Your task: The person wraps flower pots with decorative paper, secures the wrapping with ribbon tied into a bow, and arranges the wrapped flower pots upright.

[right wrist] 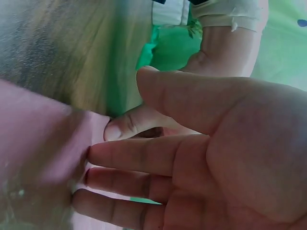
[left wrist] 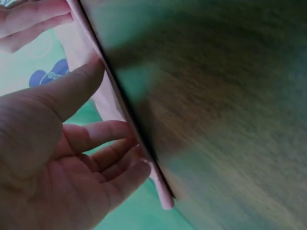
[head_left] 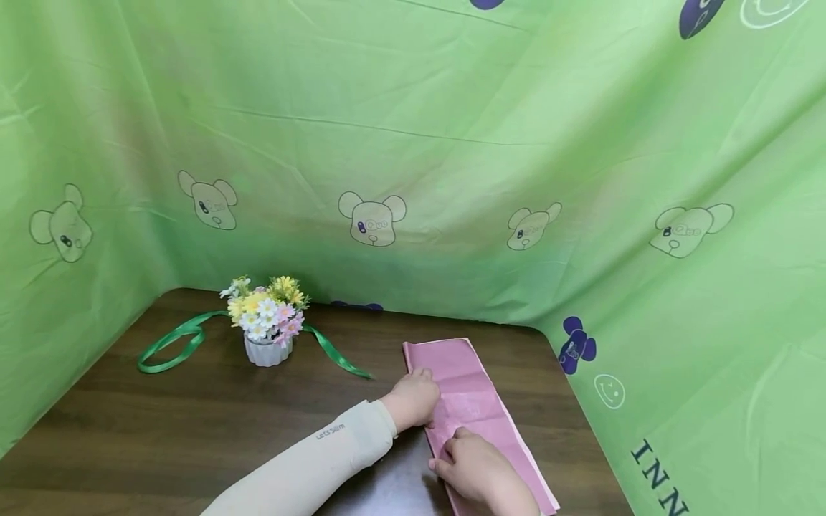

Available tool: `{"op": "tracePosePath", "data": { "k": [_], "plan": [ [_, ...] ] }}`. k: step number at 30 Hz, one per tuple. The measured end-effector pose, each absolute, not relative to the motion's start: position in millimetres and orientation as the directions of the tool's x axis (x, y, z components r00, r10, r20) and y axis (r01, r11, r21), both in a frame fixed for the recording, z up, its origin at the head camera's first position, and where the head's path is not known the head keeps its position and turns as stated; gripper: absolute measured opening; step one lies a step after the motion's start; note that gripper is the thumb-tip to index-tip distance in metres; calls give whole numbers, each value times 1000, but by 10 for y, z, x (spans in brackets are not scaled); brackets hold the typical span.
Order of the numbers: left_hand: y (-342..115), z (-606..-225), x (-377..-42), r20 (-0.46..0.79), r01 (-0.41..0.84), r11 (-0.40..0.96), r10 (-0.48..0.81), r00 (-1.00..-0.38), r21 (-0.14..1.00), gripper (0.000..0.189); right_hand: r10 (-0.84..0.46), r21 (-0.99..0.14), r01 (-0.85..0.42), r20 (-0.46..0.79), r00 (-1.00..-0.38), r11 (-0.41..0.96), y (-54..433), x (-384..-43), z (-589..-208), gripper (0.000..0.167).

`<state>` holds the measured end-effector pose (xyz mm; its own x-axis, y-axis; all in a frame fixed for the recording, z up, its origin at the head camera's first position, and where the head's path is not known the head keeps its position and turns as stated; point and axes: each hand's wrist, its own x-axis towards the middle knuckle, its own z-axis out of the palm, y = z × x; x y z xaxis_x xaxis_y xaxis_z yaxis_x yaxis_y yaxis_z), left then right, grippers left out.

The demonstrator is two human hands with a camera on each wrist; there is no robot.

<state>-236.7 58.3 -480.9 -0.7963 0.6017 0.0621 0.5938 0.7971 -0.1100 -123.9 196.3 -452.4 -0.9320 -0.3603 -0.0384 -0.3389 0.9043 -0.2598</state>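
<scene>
A long folded sheet of pink paper lies on the table, with a narrow folded strip along its left edge. My left hand rests on that edge about midway; in the left wrist view its thumb and fingertips touch the fold at spaced points. Nearer the front, my right hand lies over the paper. The right wrist view shows its fingers extended, tips on the pink surface, with the thumb held apart from it.
On the brown wooden table, left of the paper, stands a small white pot of yellow, white and pink flowers. Green ribbon trails out on both sides of it. A green printed cloth encloses the table's back and sides.
</scene>
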Motion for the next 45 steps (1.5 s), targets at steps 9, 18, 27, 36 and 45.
{"op": "tracePosePath", "data": {
  "k": [9,18,27,36,45],
  "plan": [
    [507,-4763,-2426,38,590,803,594,-804,-82,36,-531,-353,-484,-43,-846,800,2182,-1449,-4493,14],
    [388,-4755,-2480,4,619,781,621,-784,-88,27,-530,-291,-503,-19,-848,814,2586,-1782,-4284,32],
    [410,-4714,-2447,-64,633,767,630,-774,-105,12,-449,-248,-462,112,-886,851,2670,-1943,-4359,45],
    [392,-4733,-2431,-61,639,762,637,-769,-103,12,-419,-270,-446,153,-895,853,2612,-1969,-4711,39],
    [372,-4721,-2444,-85,642,761,636,-767,-94,21,-384,-188,-403,129,-914,896,2573,-1957,-4805,28]
  ]
}}
